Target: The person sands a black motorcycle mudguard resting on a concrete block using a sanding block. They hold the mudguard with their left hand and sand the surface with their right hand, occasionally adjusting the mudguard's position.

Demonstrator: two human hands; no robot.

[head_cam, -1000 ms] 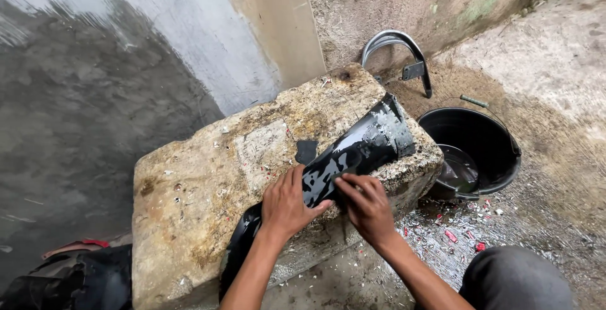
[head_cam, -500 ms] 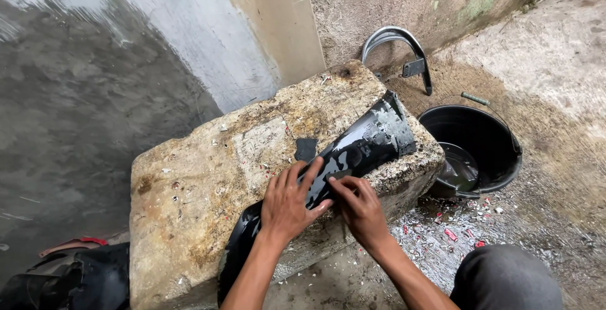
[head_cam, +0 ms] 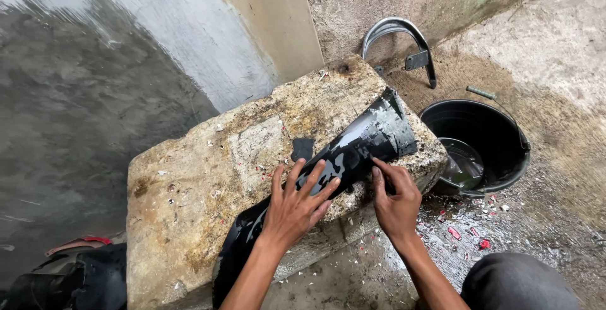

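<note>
— Mudguard [head_cam: 353, 149]: that long black curved plastic piece lies slantwise over the stone block [head_cam: 202, 190], its wide end near the block's far right corner and its narrow end hanging off the near edge. Which step would you say this is?

— Stripping, I'd judge. The left hand [head_cam: 297, 206] lies flat on the mudguard's middle, fingers spread, pressing it down rather than closing round it. The right hand [head_cam: 394, 199] sits at the block's right edge, fingertips pinched against the mudguard's lower rim, as if picking at a grey film on it.

— And what does the next move call for?

— Steady downward pressure from the left hand, probably, while the right works a small edge loose.

— Anything else around?

— A black bucket [head_cam: 499, 158] just right of the block, a grey curved metal piece [head_cam: 398, 29] behind, a small dark scrap [head_cam: 303, 148] on the block, red flakes [head_cam: 467, 234] on the wet ground.
</note>
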